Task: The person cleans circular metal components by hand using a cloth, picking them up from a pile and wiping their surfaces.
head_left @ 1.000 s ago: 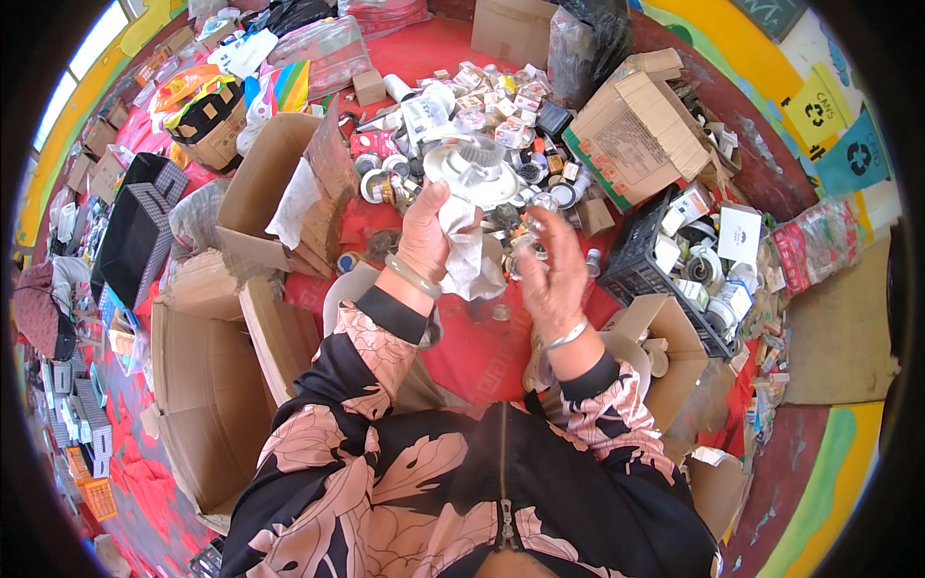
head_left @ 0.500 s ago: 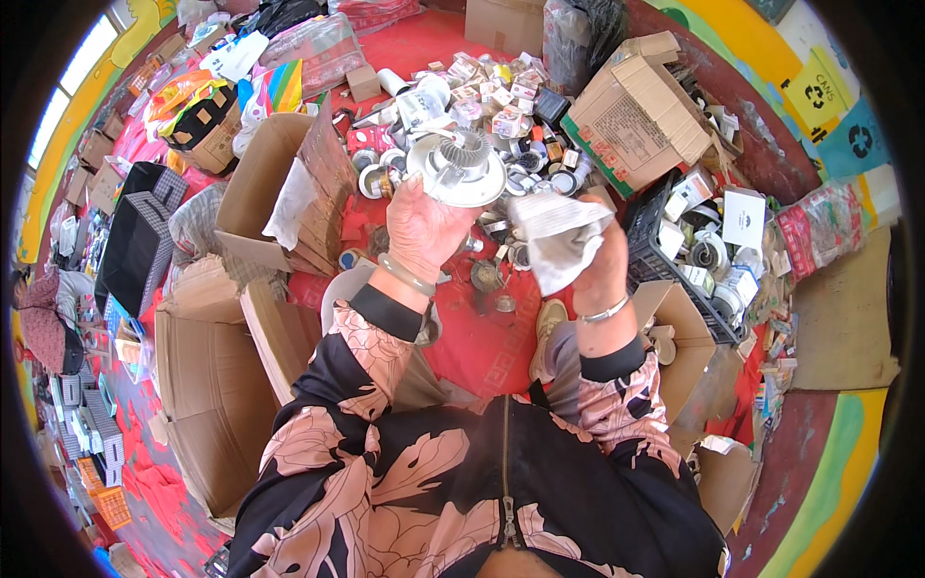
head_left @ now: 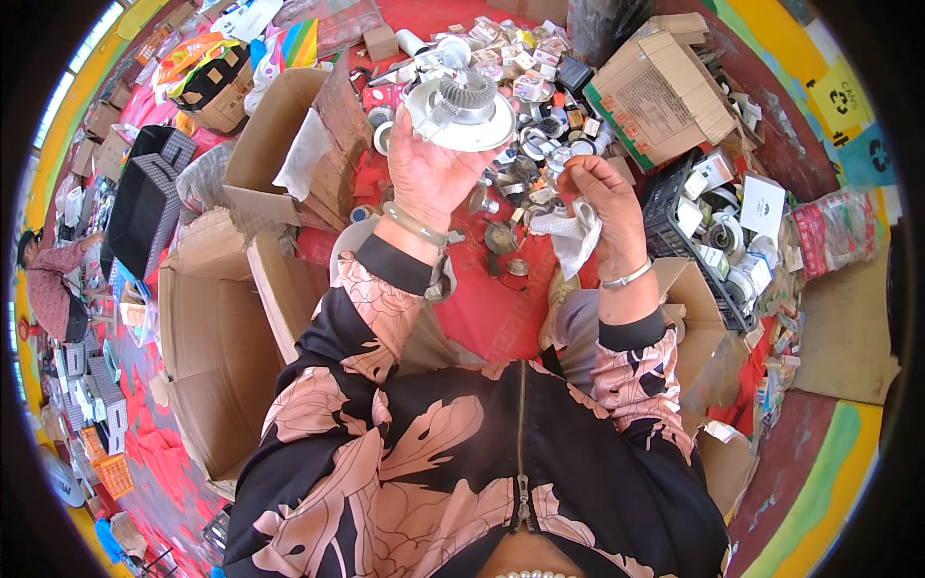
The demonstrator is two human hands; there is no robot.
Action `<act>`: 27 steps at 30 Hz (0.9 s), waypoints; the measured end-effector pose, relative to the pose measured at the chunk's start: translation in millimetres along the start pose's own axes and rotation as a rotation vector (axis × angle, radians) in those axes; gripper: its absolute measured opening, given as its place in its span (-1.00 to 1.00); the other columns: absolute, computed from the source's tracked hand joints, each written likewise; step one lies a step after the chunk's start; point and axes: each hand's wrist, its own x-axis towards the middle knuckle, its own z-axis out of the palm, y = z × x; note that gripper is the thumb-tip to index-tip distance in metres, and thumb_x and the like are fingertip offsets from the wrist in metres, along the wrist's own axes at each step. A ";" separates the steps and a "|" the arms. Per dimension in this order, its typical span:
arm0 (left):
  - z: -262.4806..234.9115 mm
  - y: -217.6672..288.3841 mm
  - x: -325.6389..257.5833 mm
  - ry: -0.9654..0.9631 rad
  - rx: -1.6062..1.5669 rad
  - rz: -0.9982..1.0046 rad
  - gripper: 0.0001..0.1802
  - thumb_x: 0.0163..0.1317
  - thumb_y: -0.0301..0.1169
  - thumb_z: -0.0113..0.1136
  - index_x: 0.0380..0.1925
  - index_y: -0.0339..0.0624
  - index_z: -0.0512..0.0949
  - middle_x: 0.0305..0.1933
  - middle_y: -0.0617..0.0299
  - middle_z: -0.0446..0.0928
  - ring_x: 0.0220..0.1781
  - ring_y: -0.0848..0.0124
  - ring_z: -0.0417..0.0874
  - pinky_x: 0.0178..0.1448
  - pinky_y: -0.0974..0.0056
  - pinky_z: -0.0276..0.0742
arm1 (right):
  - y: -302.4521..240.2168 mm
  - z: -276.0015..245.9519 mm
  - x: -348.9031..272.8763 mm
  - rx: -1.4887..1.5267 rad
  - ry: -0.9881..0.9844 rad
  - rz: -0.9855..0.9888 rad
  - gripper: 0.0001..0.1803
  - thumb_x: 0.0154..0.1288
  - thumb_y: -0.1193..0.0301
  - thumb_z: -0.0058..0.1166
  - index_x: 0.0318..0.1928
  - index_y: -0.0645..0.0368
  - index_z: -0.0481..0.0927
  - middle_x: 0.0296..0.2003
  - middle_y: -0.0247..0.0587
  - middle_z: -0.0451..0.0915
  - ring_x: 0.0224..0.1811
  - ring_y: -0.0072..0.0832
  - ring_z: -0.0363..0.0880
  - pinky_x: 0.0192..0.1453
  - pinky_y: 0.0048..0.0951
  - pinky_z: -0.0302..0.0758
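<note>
looking down from the head camera, a person in a black top with pink leaf print sits among cardboard boxes on a red floor covering.

the left hand [head_left: 429,173] is raised, fingers curled up around the rim of a round white lamp fitting [head_left: 461,111] with a ribbed metal heat sink on its back, gripping it from below. the fitting is held in the air above the middle of the scene, just in front of a far pile of similar metal parts [head_left: 525,96].

the right hand [head_left: 602,207], to the right and slightly nearer, has thumb and fingertips pressed together on a crumpled white cloth [head_left: 573,236] that hangs down from the pinch.

an open cardboard box [head_left: 289,144] stands to the left, a black crate [head_left: 674,231] of white and silver pieces to the right. another person [head_left: 48,289] sits at the far left edge.

the fitting looks top-heavy in that one-handed grip; it could tip off the fingers and fall into the parts below. the loose cloth might also snag on the ribbed metal.
</note>
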 end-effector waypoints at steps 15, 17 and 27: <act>3.6 -41.1 0.7 0.140 -0.029 -0.130 -0.40 0.22 -0.09 0.02 0.17 -0.20 0.26 0.15 0.07 0.40 0.19 0.16 0.40 0.28 0.01 0.26 | 34.8 33.9 34.4 -0.322 0.272 -0.507 -0.86 0.20 0.52 0.06 -0.22 0.26 0.56 -0.18 -0.25 0.53 -0.25 -0.60 0.47 -0.11 -0.58 0.42; -3.3 -39.7 4.0 0.219 -0.002 -0.069 -0.49 0.25 -0.10 0.02 0.10 -0.17 0.32 0.07 0.10 0.45 0.12 0.18 0.46 0.22 0.02 0.33 | 35.3 42.0 29.8 -0.527 0.302 -0.605 -0.80 0.10 0.49 0.13 -0.22 0.27 0.57 -0.15 -0.20 0.52 -0.33 -0.54 0.48 -0.18 -0.53 0.44; -5.3 -42.0 3.4 0.226 0.059 -0.133 -0.53 0.30 -0.09 -0.04 0.03 -0.23 0.37 0.01 0.15 0.49 0.04 0.29 0.51 0.15 0.13 0.41 | 25.1 37.4 19.0 -0.483 0.420 -0.269 -0.81 -0.03 0.49 0.18 -0.35 0.24 0.51 -0.55 -0.28 0.58 -0.50 -0.64 0.51 -0.42 -0.58 0.44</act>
